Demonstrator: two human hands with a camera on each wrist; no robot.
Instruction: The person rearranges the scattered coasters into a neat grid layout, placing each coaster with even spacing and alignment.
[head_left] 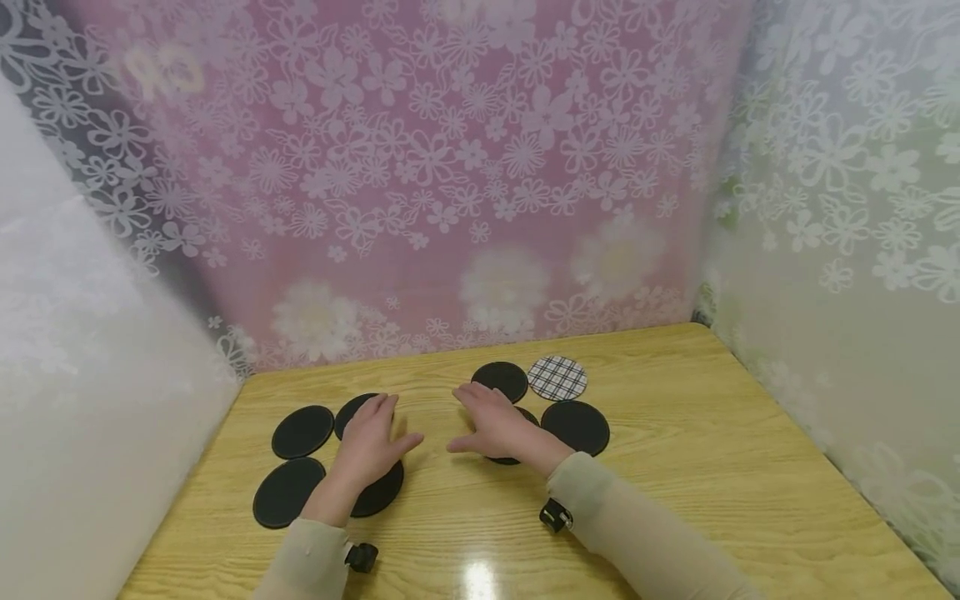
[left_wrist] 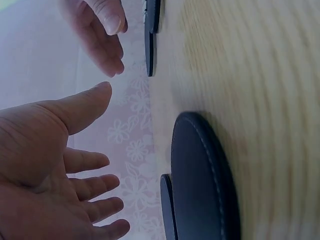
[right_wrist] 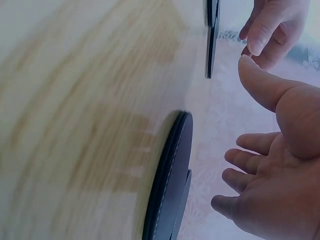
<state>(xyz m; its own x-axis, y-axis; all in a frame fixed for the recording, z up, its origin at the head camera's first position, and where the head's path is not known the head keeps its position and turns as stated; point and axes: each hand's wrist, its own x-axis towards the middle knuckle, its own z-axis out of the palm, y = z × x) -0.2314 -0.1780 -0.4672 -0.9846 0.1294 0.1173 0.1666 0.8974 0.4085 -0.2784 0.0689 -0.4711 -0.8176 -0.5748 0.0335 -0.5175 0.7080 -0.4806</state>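
Note:
My left hand [head_left: 366, 446] hovers over the left group of round black coasters, fingers spread and nothing held. It partly covers a far coaster [head_left: 351, 410] and a near coaster [head_left: 382, 492] in the head view. Over the right group, my right hand [head_left: 498, 427] is likewise extended and holds nothing, hiding much of one black coaster [head_left: 528, 415]. In the left wrist view, a stitched black coaster [left_wrist: 197, 180] lies below the left palm. A stacked-looking black coaster edge [right_wrist: 172, 175] shows beside the right fingers in the right wrist view.
At the left lie two more black coasters, one farther [head_left: 302, 432] and one nearer [head_left: 288, 493]. The right group includes a plaid black-and-white coaster [head_left: 557, 378] and black coasters behind [head_left: 501, 379] and in front [head_left: 576, 427]. Floral curtains [head_left: 480, 183] enclose the wooden table [head_left: 697, 467].

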